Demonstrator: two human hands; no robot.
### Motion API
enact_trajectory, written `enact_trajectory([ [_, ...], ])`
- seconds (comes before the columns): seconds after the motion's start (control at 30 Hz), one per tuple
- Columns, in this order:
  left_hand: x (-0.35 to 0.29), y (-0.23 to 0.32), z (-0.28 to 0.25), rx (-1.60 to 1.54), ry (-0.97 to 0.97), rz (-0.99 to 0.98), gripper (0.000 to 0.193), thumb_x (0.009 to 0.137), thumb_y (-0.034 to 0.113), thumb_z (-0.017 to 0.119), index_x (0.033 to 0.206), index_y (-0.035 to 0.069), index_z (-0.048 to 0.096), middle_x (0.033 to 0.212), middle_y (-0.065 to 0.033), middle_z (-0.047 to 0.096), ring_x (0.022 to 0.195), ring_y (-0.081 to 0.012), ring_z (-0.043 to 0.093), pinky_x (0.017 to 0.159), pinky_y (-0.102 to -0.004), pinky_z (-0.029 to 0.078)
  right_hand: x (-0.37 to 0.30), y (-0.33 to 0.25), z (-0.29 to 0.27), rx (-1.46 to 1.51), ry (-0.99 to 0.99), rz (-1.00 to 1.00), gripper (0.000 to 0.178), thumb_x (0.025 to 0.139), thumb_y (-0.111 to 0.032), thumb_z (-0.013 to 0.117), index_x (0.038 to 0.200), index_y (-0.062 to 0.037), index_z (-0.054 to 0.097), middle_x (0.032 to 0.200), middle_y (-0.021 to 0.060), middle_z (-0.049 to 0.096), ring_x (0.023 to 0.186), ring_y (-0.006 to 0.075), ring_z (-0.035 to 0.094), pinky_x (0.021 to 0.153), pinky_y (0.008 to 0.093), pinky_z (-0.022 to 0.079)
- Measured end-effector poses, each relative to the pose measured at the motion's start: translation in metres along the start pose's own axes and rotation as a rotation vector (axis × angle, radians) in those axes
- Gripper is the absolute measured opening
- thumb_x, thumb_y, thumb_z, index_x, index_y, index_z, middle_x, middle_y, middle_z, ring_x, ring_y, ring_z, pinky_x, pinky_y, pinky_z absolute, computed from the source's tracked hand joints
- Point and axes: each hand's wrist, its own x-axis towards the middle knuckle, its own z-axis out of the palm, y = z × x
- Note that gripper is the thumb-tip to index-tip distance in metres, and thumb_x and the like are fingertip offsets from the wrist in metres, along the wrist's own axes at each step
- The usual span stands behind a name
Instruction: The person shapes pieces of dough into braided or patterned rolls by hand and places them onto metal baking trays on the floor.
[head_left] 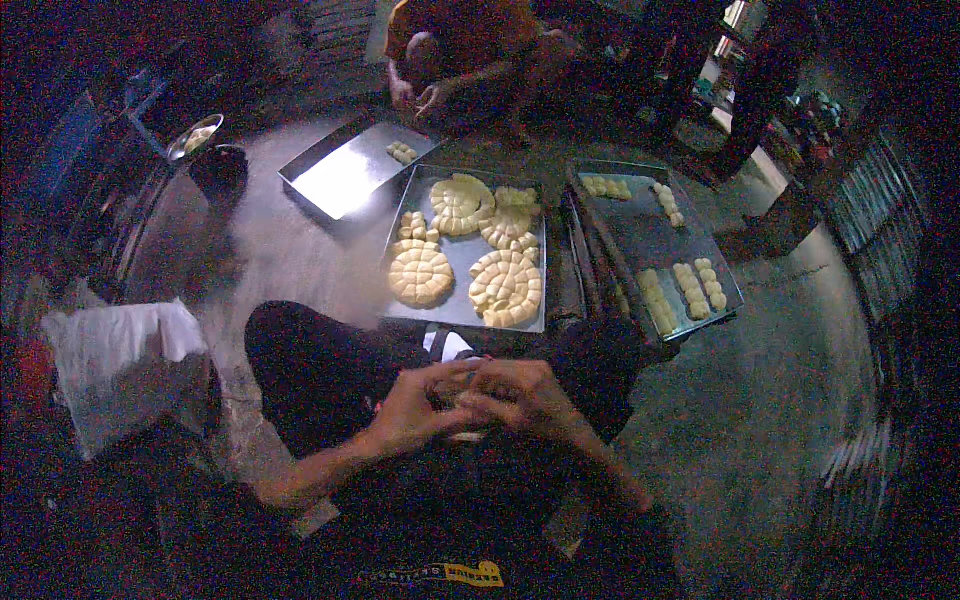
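Around me lies the grey floor; on it, past my knees, the middle tray carries large segmented dough rounds, and the right tray bears knobbly dough strips. Near, over my lap, my left hand and right hand meet, fingers curled toward each other; I cannot tell whether they pinch anything. Just under them shows a pale sliver, perhaps dough. To handle it well, I judge, I should press lightly and evenly from both sides, letting neither thumb dig in. My own knuckles hide most of what lies between my palms, and darkness swallows the scene's edges.
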Motion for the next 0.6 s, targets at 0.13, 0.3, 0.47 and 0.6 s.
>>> enact_trajectory([
  [0.13,0.012,0.037,-0.018,0.093,0.077,-0.158,0.036,0.088,0.017,0.070,0.118,0.000,0.063,0.099,-0.0056,0.069,0.086,-0.0117,0.065,0.073,-0.0280,0.055,0.039,0.022,-0.009,0.297,0.285,-0.174,0.040,0.078,-0.012,0.076,0.113,-0.0093,0.056,0.085,0.0084,0.052,0.074,0.0192,0.057,0.059,0.0361,0.048],
  [0.3,0.034,0.089,-0.050,-0.183,0.123,0.167,0.032,0.091,0.018,0.066,0.115,-0.004,0.063,0.102,-0.0104,0.068,0.089,-0.0180,0.068,0.076,-0.0284,0.057,0.089,-0.061,-0.056,-0.111,0.514,-0.256,0.032,0.084,-0.009,0.068,0.114,-0.0074,0.058,0.094,0.0066,0.053,0.092,0.0220,0.056,0.081,0.0398,0.050],
  [0.47,0.045,0.148,-0.088,-0.338,0.228,0.250,0.029,0.090,0.017,0.068,0.111,-0.003,0.064,0.103,-0.0128,0.068,0.088,-0.0192,0.068,0.077,-0.0296,0.059,0.083,-0.127,-0.076,-0.726,0.250,-0.677,0.032,0.092,-0.016,0.061,0.123,-0.0101,0.063,0.131,0.0102,0.057,0.121,0.0312,0.052,0.106,0.0401,0.041],
  [0.6,0.061,0.148,-0.111,-0.039,0.232,0.558,0.026,0.090,0.015,0.067,0.108,-0.004,0.065,0.101,-0.0136,0.068,0.085,-0.0192,0.068,0.074,-0.0276,0.058,0.097,-0.127,-0.061,-0.793,0.249,-0.562,0.036,0.095,-0.019,0.056,0.129,-0.0087,0.060,0.140,0.0101,0.053,0.134,0.0297,0.044,0.110,0.0413,0.037],
])
